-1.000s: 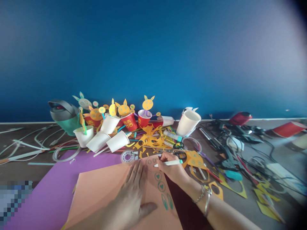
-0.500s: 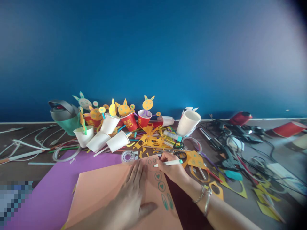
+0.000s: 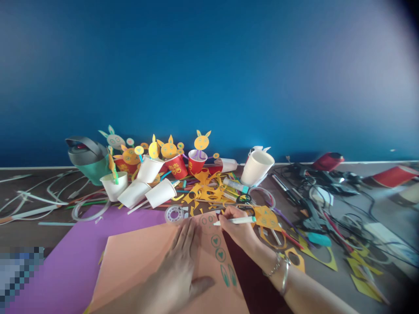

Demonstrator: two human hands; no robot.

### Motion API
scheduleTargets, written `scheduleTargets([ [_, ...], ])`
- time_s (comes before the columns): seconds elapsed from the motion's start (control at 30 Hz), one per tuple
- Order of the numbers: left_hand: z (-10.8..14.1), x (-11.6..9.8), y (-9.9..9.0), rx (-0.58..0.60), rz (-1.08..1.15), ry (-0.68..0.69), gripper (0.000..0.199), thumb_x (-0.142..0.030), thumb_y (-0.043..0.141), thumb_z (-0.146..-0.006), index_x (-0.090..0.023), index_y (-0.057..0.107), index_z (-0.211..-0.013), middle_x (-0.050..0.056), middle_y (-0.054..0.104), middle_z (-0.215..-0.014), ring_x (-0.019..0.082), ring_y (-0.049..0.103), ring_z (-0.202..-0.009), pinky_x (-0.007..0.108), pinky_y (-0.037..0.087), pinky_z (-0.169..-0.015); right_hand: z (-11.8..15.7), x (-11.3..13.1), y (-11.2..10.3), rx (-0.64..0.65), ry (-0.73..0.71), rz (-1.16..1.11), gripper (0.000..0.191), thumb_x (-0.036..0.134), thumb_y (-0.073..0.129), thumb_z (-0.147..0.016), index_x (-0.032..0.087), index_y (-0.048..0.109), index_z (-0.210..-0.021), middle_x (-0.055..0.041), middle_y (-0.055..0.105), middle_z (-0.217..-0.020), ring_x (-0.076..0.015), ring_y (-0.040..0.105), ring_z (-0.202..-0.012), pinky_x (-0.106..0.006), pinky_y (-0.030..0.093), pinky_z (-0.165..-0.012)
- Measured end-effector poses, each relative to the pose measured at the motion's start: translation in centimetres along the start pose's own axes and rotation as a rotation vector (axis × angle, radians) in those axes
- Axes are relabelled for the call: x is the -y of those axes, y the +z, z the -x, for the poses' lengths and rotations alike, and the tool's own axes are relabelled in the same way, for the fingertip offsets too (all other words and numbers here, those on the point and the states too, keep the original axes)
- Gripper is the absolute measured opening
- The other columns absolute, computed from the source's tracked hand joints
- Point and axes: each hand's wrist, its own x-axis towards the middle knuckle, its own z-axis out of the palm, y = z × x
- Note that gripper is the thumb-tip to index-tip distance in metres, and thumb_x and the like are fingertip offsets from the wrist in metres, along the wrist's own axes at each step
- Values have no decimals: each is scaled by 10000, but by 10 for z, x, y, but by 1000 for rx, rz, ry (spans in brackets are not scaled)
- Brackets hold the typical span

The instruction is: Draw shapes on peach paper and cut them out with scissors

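A sheet of peach-coloured paper (image 3: pixel 137 253) lies in front of me, over purple paper (image 3: pixel 75 248) on the left. My left hand (image 3: pixel 183 261) rests flat on the peach sheet, fingers stretched out and thumb apart. My right hand (image 3: pixel 234 224) grips a white marker with a green end (image 3: pixel 244 220), its tip at the sheet's upper right by a round face drawing (image 3: pixel 207 221). Below that face, green outlines show two circles with hearts (image 3: pixel 218 247) and a pair of long ears (image 3: pixel 228 275).
Behind the paper stand white and red paper cups (image 3: pixel 197 162), several with paper rabbit figures. A tape roll (image 3: pixel 174 214), yellow paper scraps (image 3: pixel 206 192) and a glue stick (image 3: pixel 235 185) lie nearer. Cables and a glue gun (image 3: pixel 310 216) crowd the right; a green bottle (image 3: pixel 88 161) stands left.
My right hand has shifted slightly right with the marker, its tip moving a little away from the face drawing. My left hand stays in place.
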Motion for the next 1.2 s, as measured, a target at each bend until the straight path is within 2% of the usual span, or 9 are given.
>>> scheduleTargets([
  [0.4, 0, -1, -1, 23, 0, -8, 1081, -607, 537, -792, -111, -164, -1448, 254, 191, -1497, 433, 260, -1338, 546, 404, -991, 2, 3, 1, 73, -2, 32, 238, 264, 577, -759, 209, 442, -572, 28, 534, -494, -118, 510, -461, -211, 337, -432],
  [0.57, -1, -1, -2, 37, -22, -9, 1077, -610, 523, -799, -101, -174, -1443, 263, 191, -1493, 434, 251, -1339, 553, 413, -981, 2, -2, 3, 63, -24, 73, 266, 304, 577, -776, 205, 432, -577, 31, 519, -499, -107, 460, -458, -212, 325, -437],
  [0.83, -1, 1, 1, 31, -31, -4, 1064, -620, 518, -795, -96, -130, -1455, 253, 184, -1497, 429, 245, -1342, 544, 406, -994, 2, -2, 2, 40, -19, 116, 253, 259, 566, -744, 210, 394, -566, 54, 448, -482, -95, 384, -459, -211, 285, -434],
  [1.2, 0, 1, 2, 18, -25, -1, 1069, -624, 524, -788, -82, -109, -1458, 259, 172, -1498, 438, 237, -1342, 556, 407, -986, 2, -1, 2, 15, -39, 109, 231, 247, 553, -740, 212, 399, -571, 47, 464, -494, -103, 400, -472, -216, 300, -452],
])
